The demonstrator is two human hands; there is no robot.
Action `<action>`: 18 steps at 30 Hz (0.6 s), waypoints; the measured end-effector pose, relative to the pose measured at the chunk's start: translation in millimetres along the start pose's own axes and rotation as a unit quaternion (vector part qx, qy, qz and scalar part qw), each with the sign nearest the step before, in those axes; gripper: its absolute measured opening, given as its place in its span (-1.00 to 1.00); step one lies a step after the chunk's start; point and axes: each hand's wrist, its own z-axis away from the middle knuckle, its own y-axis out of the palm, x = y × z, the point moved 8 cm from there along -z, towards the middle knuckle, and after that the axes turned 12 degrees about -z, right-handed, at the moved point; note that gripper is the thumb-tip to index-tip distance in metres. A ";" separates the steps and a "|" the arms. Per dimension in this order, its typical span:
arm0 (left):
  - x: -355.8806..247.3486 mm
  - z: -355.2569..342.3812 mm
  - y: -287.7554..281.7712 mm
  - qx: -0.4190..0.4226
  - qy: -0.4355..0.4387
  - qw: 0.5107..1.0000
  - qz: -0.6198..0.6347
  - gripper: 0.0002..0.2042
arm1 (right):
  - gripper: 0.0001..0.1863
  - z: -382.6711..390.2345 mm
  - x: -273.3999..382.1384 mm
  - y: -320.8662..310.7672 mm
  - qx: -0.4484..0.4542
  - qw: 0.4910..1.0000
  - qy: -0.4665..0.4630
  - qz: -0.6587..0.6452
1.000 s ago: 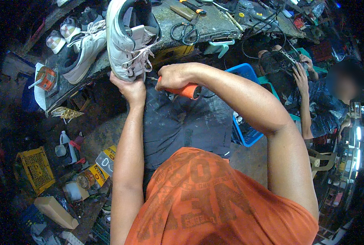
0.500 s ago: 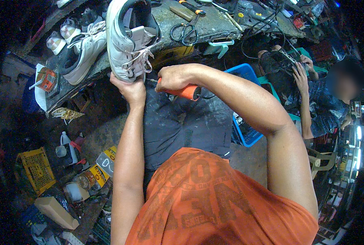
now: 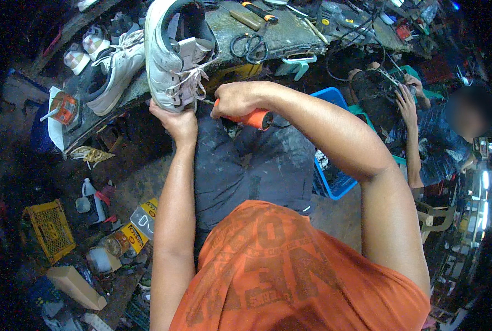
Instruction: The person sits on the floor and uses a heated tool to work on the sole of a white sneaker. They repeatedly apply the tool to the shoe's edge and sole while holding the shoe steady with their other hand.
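Note:
My left hand (image 3: 174, 118) grips the lower, toe end of a worn white sneaker (image 3: 168, 71), held up at the bench edge with its laces dangling. My right hand (image 3: 237, 99) is closed round an orange corded handheld tool (image 3: 257, 119), just right of that sneaker's toe; its thin tip points toward the shoe, and whether it touches is unclear. Another white sneaker (image 3: 105, 91) lies on the cluttered bench (image 3: 293, 36) to the left.
Tools, cords and a container (image 3: 64, 110) are on the bench. A blue basket (image 3: 340, 193) sits beside my right leg. A co-worker (image 3: 434, 154) works at the right. A yellow crate (image 3: 50, 226) and boxes (image 3: 75, 287) clutter the lower left.
My right hand and the orange tool have shifted very slightly upward. My left hand keeps hold of the sneaker, nearly in the same position.

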 end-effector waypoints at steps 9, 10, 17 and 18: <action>3.8 0.2 0.1 -0.009 0.007 1.000 -0.003 -0.17 | -0.38 -4.7 -2.4 9.2 0.033 0.999 0.028 -0.009; 4.2 0.0 0.3 -0.010 0.004 1.000 0.003 -0.17 | -0.38 -4.8 -1.8 11.0 0.038 0.999 0.020 -0.005; 5.4 0.6 0.1 -0.013 0.001 1.000 -0.004 -0.18 | -0.39 -6.0 -5.3 15.0 0.050 0.998 0.039 -0.028; 5.5 0.6 -0.1 -0.013 0.000 1.000 -0.006 -0.18 | -0.39 -5.9 -5.5 12.7 0.044 0.998 0.039 -0.020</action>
